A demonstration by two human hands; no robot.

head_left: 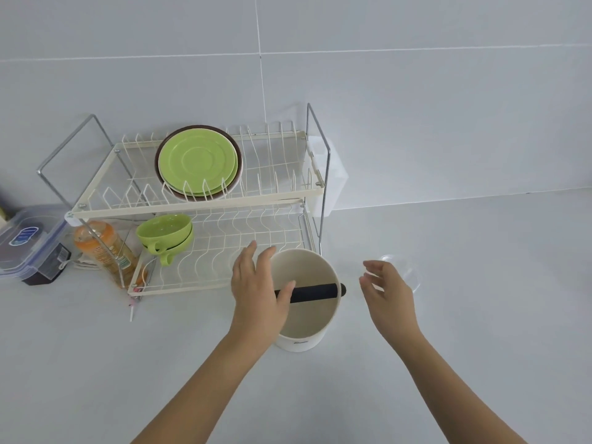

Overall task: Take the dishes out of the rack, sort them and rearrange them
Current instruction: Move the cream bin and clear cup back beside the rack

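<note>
A cream two-tier wire dish rack [192, 206] stands on the grey counter. Green plates [198, 161] with a brown one behind them stand upright in its upper tier. Two stacked green cups [165, 233] lie in the lower tier at the left. A white round container [307, 334] with a black bar [315, 291] across its mouth stands in front of the rack's right end. My left hand [256, 290] rests against the container's left rim, thumb on the bar, fingers straight. My right hand [387, 293] hovers to the container's right, fingers loosely bent, holding nothing.
A clear glass bowl [405, 267] sits on the counter just behind my right hand. An orange bottle [105, 251] lies at the rack's left end, with a blue-lidded plastic box [28, 241] further left. A white tiled wall runs behind.
</note>
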